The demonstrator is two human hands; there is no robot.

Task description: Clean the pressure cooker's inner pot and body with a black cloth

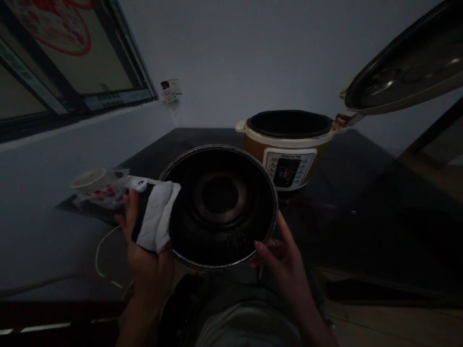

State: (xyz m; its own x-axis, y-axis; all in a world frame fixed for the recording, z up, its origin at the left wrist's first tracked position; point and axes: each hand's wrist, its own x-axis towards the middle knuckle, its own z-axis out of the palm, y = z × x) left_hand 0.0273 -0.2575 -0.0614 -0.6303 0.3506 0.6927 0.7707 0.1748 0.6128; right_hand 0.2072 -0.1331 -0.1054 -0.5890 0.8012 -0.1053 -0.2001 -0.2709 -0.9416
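Sitting between both hands (148, 255) (284, 262) — the black pot (219, 195).

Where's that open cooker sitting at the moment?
In the head view, the cooker stands on the dark countertop, right of centre, just beyond the dark pot that the right hand holds.

The pot (219, 197) is coloured black, and a grey-brown ring (242, 197) is seen inside it. The cloth (155, 217) is coloured white. The cooker (253, 148) is coloured gold and white, and its black screen (287, 172) is marked with red and blue. Red patches are seen in the plastic bag (104, 194).
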